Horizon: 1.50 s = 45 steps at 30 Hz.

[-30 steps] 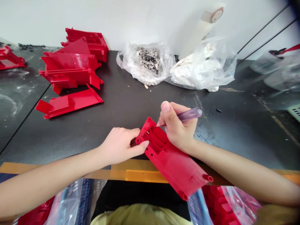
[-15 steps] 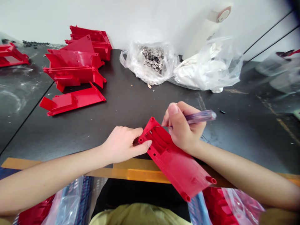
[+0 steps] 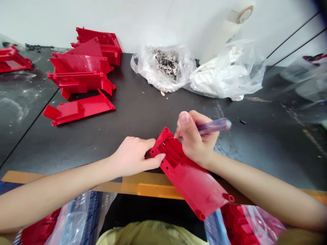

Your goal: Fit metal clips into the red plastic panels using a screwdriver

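Note:
A red plastic housing part (image 3: 194, 187) lies slantwise over the table's front edge, its near end jutting out beyond it. My left hand (image 3: 138, 156) grips its upper left corner, with the thumb on top and the fingertips along the far side. My right hand (image 3: 196, 139) is closed around a screwdriver (image 3: 214, 126) with a translucent purple handle. The thin shaft points left into the recess of the part, near its far corner post. Small metal bits show in that recess; exactly what the tip touches is too small to tell.
Several red parts (image 3: 81, 81) stand and lie at the back left. A clear bag (image 3: 166, 66) of small metal pieces and a bag of white items (image 3: 227, 75) sit along the wall. Yellow tape (image 3: 158, 190) runs along the front edge, with bagged red parts (image 3: 237, 221) below.
My right hand and the screwdriver have shifted slightly left. The red housing part has moved very slightly; my left hand keeps its hold.

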Each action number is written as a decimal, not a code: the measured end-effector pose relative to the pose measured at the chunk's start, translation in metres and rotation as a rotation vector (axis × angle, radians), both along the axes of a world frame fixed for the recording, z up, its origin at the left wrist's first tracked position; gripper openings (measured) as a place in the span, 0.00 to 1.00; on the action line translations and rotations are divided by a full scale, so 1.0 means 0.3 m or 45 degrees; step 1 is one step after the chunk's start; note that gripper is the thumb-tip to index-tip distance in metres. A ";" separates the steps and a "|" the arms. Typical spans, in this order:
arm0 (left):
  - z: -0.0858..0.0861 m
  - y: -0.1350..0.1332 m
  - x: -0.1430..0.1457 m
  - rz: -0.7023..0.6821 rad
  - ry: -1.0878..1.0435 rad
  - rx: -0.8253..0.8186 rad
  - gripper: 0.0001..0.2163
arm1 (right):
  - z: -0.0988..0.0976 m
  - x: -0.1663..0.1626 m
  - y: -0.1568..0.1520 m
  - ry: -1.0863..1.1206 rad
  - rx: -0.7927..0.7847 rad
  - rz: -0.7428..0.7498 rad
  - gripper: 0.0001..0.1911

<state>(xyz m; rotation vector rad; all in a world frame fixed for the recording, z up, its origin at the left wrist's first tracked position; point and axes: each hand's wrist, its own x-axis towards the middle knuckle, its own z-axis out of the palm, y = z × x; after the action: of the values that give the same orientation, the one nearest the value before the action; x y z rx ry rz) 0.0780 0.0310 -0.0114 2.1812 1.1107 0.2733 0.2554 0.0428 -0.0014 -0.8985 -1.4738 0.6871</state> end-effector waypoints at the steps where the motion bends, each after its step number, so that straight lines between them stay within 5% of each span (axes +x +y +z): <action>1: -0.001 0.001 0.000 -0.006 -0.006 -0.003 0.18 | -0.001 0.000 0.006 0.022 -0.007 0.000 0.24; 17: 0.004 0.001 -0.002 -0.001 -0.073 -0.062 0.17 | 0.018 0.002 0.012 -0.164 0.134 -0.039 0.25; 45: 0.005 -0.007 0.000 0.056 -0.039 -0.022 0.18 | 0.013 -0.014 0.037 -0.020 -0.042 0.116 0.27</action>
<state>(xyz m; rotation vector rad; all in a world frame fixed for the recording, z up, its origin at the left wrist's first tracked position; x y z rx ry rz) 0.0779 0.0290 -0.0100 2.1328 1.1412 0.3142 0.2512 0.0538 0.0023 -0.8677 -1.5283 0.7753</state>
